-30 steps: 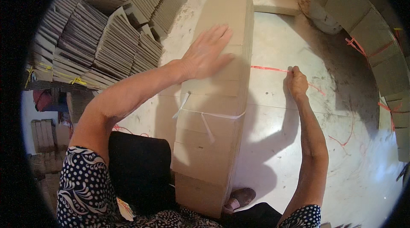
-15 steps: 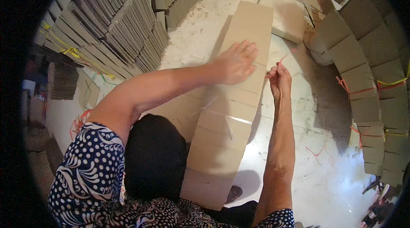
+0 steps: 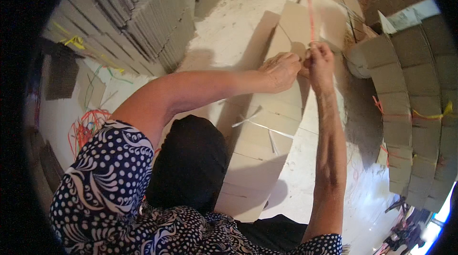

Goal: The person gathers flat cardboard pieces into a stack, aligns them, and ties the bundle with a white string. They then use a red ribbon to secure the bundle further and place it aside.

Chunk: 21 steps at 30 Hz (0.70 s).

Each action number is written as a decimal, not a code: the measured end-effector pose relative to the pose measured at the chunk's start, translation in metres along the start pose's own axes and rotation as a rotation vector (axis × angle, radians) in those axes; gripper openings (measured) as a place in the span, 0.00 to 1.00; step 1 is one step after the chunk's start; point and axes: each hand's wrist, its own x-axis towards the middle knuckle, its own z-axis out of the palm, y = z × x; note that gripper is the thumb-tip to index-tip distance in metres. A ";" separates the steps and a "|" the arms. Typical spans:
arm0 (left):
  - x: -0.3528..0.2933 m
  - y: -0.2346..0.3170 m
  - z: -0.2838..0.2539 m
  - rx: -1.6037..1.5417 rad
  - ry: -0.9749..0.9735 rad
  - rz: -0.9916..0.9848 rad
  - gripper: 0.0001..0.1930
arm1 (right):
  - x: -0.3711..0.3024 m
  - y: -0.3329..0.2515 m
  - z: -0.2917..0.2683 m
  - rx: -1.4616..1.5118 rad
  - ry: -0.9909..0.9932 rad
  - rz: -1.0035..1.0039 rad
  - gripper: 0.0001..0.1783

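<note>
Two hands (image 3: 281, 72) (image 3: 320, 66), cardboard stack (image 3: 257, 146) beneath the left

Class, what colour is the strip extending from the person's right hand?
Pinkish red: the strip shows best in the head view, though slightly blurred.

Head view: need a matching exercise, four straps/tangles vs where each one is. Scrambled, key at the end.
Things
1. thin white plastic strap
2. flat red plastic strap
3. loose tangle of red plastic strapping
4. knotted yellow plastic strap

Places
A. beside the dark-blue sleeve with white dots
B. on the tall brown cardboard stack at picture left
C. across the long brown cardboard bundle, below the hands
D. extending up from the right hand

Pairs: 1-C, 2-D, 3-A, 4-B
</note>
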 end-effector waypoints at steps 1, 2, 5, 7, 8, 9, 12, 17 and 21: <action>0.001 -0.001 -0.001 -0.171 0.192 -0.059 0.08 | 0.004 0.017 0.012 -0.115 -0.010 -0.083 0.08; -0.007 -0.010 -0.002 -0.313 0.383 -0.140 0.07 | 0.001 0.025 0.027 -0.140 0.025 -0.090 0.08; -0.033 -0.054 0.005 -0.317 0.832 -0.340 0.03 | -0.008 0.038 0.040 -0.571 0.036 -0.323 0.09; -0.079 -0.117 0.026 -0.200 0.655 -0.534 0.04 | -0.017 0.025 0.060 -0.668 -0.052 -0.303 0.08; -0.099 -0.134 0.047 -0.159 0.621 -0.526 0.05 | -0.013 0.034 0.063 -0.790 -0.082 -0.469 0.05; -0.120 -0.153 0.064 -0.107 0.582 -0.519 0.06 | -0.008 0.035 0.071 -0.843 -0.114 -0.463 0.04; -0.130 -0.153 0.084 0.061 0.382 -0.549 0.09 | -0.008 0.037 0.069 -0.992 -0.166 -0.356 0.04; -0.132 -0.159 0.079 0.076 -0.033 -0.480 0.16 | -0.003 0.041 0.068 -0.973 -0.184 -0.322 0.04; -0.132 -0.158 0.071 -0.151 -0.203 -0.570 0.13 | -0.002 0.041 0.069 -0.959 -0.186 -0.240 0.04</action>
